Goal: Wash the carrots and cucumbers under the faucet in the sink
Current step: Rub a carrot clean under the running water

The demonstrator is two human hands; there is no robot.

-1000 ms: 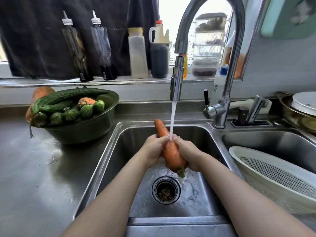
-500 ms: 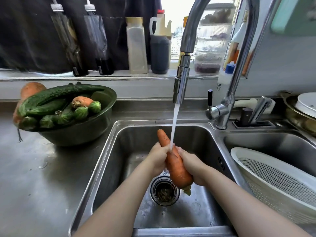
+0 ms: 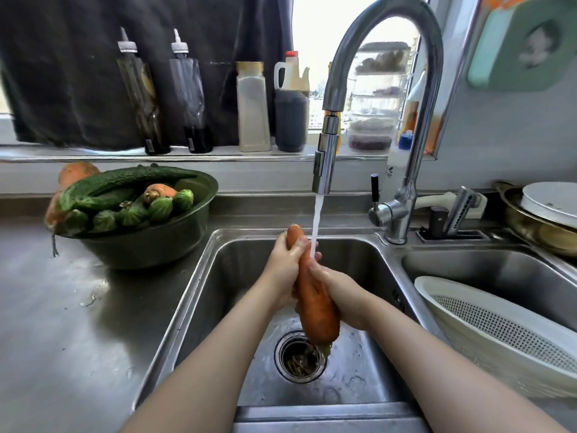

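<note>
Both my hands hold one large orange carrot [image 3: 315,304] over the left sink basin [image 3: 237,276], its thin tip pointing away from me and its cut top hanging above the drain [image 3: 299,357]. My left hand [image 3: 282,270] grips the carrot's upper part from the left. My right hand [image 3: 340,292] wraps the thicker lower part from the right. Water runs from the faucet [image 3: 326,164] onto the carrot between my hands. A dark metal bowl [image 3: 162,242] on the left counter holds cucumbers [image 3: 125,182] and more carrots [image 3: 159,190].
A white plastic colander [image 3: 499,326] leans in the right basin. Bottles [image 3: 253,107] line the window ledge behind the sink. A metal pan with a white plate [image 3: 549,204] sits at the far right. The steel counter [image 3: 62,323] to the left is wet.
My left hand has slid up toward the carrot's thin tip while my right hand has stayed round the thick end. The carrot now hangs lower, over the drain.
</note>
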